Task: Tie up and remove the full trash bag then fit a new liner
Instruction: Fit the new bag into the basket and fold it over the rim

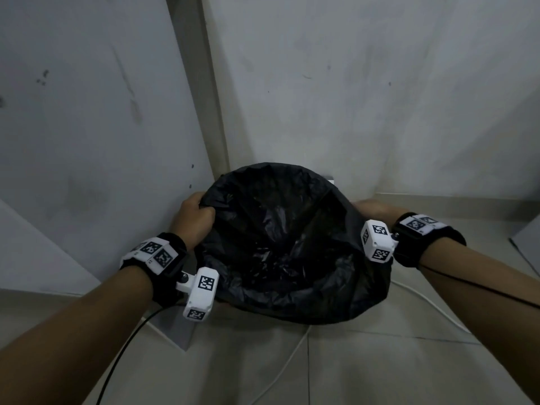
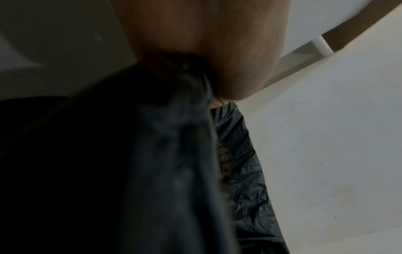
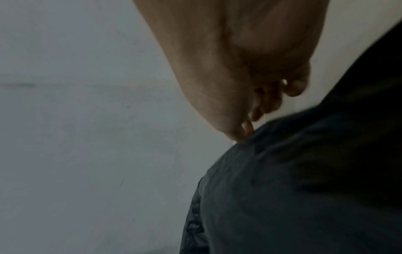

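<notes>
A black plastic trash bag (image 1: 280, 244) stands open-mouthed in the corner of the room, its rim spread wide and its dark inside showing. My left hand (image 1: 194, 219) grips a bunched fold of the rim on the bag's left side; the left wrist view shows the bag film (image 2: 174, 154) drawn tight into my left hand (image 2: 202, 51). My right hand (image 1: 372, 209) is at the rim on the right side, mostly hidden behind the bag. In the right wrist view my right hand (image 3: 261, 96) has its fingers curled at the edge of the bag (image 3: 304, 180). No bin is visible under the plastic.
Two grey walls (image 1: 350, 83) meet just behind the bag. A white cable (image 1: 280, 372) runs over the tiled floor (image 1: 365, 372) in front of it. A pale flat panel (image 1: 172, 331) lies at the bag's lower left.
</notes>
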